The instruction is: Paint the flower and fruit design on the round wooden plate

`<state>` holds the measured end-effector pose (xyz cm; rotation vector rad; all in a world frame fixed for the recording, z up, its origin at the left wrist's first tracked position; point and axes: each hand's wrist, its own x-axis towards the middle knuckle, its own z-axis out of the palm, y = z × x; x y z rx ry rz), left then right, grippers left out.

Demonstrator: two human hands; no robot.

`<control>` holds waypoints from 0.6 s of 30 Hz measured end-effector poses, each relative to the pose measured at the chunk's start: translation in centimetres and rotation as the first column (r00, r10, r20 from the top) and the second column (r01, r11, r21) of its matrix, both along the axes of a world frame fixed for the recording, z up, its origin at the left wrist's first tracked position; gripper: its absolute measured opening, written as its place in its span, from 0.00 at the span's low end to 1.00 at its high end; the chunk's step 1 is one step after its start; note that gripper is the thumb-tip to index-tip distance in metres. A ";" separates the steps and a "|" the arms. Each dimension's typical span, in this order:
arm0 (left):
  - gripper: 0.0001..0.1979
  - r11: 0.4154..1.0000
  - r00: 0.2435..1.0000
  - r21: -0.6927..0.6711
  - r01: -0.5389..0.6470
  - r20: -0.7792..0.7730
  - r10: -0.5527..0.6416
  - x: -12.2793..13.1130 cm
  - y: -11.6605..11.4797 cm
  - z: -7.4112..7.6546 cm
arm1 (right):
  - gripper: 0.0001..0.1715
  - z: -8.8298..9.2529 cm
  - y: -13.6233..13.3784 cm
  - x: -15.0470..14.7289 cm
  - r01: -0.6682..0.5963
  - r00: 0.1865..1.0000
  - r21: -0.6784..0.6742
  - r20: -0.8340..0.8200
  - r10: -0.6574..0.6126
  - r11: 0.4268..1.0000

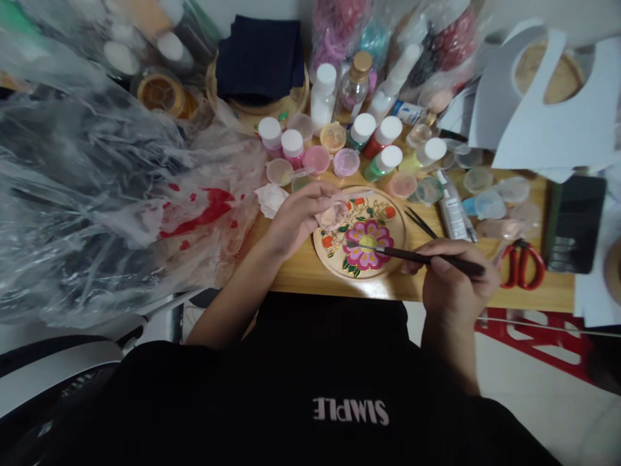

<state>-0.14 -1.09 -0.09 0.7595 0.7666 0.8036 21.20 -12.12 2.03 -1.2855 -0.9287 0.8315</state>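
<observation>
Two bare hands are seen over the desk [291, 279]. In the grip of the left hand [298, 217], a small clear cup [334, 217] is pinched between thumb and fingers, above the far left part of a round wooden board [400, 233]. In the grip of the right hand [456, 278], closed around its handle, a dark brush [407, 254] is held, tip pointed left at the painted flower [371, 259]; whether the surface is touched cannot be told. The board is set at the near side of the desk, between the hands. On it the flower, pink with a yellow centre, is bordered by gold-outlined orange and green motifs. Black tweezers [421, 222] are laid just right of the board, a white tube [453, 210] beside them; red-handled scissors [522, 265] and a dark phone [576, 223] are placed farther right. White-capped bottles [389, 131] and small pots [316, 160] are crowded on the far side. The left is filled by crumpled clear plastic [121, 162]. Far left, a folded dark cloth [262, 58] is seen.
</observation>
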 end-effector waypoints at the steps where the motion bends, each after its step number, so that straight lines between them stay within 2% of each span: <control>1: 0.11 1.000 1.000 0.002 -0.002 0.002 0.001 0.0 0.0 0.0 | 0.08 0.0 0.0 0.0 -0.002 1.000 0.003 -0.001 0.002 1.000; 8: 0.18 1.000 0.998 0.022 0.007 0.063 -0.008 -0.1 0.1 -0.5 | 0.09 -0.6 -0.3 0.3 -0.072 0.996 -0.063 0.039 0.074 0.995; 18: 0.13 1.000 0.999 -0.023 -0.019 0.044 0.020 0.2 0.1 0.0 | 0.10 -0.6 -0.4 0.4 -0.072 0.996 -0.055 0.053 0.075 0.996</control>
